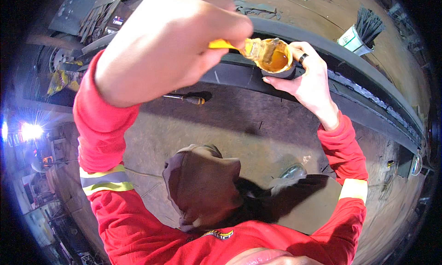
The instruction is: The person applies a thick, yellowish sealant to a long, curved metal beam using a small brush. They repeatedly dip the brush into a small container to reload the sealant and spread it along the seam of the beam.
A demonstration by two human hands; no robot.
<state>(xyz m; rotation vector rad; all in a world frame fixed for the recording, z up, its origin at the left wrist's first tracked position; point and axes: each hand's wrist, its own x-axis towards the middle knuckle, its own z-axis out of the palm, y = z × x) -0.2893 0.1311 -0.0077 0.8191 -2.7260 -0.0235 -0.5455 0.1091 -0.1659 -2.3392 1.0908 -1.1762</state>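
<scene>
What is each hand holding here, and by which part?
Left hand grips a brush by its yellow handle. Right hand holds a small container of amber liquid around its side.

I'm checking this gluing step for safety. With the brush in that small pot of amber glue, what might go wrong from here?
1. The right hand holds the small pot up off the floor by the black rubber edge; a tilt may spill glue onto the red sleeve.
2. The left hand holds the yellow-handled brush, loaded; it may drip.
3. Both hands are bare, so glue may get on skin.
4. The screwdriver lies loose on the floor beneath, where drips could land.
</scene>
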